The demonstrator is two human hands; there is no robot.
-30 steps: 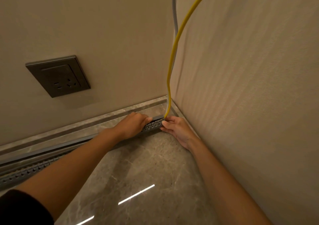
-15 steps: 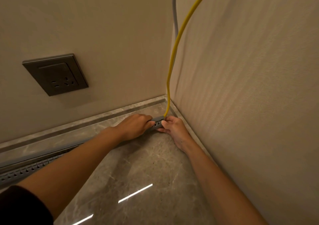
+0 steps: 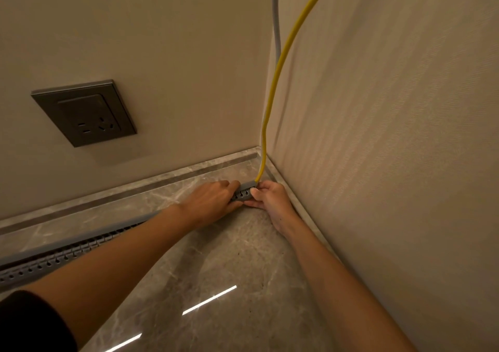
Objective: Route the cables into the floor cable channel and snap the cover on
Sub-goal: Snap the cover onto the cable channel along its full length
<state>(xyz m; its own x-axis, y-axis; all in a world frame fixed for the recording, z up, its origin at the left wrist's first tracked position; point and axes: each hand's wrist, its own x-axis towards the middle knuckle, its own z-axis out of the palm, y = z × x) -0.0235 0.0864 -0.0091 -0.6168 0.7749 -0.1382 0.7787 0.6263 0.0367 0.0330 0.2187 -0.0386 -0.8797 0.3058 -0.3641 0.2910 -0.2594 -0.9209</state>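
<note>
A grey slotted cable channel (image 3: 64, 254) runs along the foot of the left wall toward the room corner. A yellow cable (image 3: 278, 68) drops down the corner and enters the channel's far end (image 3: 244, 189). A grey cable (image 3: 276, 27) hangs behind it, its lower part hidden. My left hand (image 3: 213, 200) lies over the channel just left of that end, fingers curled onto it. My right hand (image 3: 270, 199) pinches the channel end where the yellow cable goes in. The inside of the channel under my hands is hidden.
A dark wall socket (image 3: 83, 112) sits on the left wall above the channel. The textured right wall (image 3: 391, 135) stands close beside my right arm. Polished marble floor (image 3: 229, 284) with a stone skirting (image 3: 151, 187) spreads below.
Both hands stay on the channel end at the corner. My left hand has edged slightly toward my right hand, and my right fingers have closed tighter at the cable entry.
</note>
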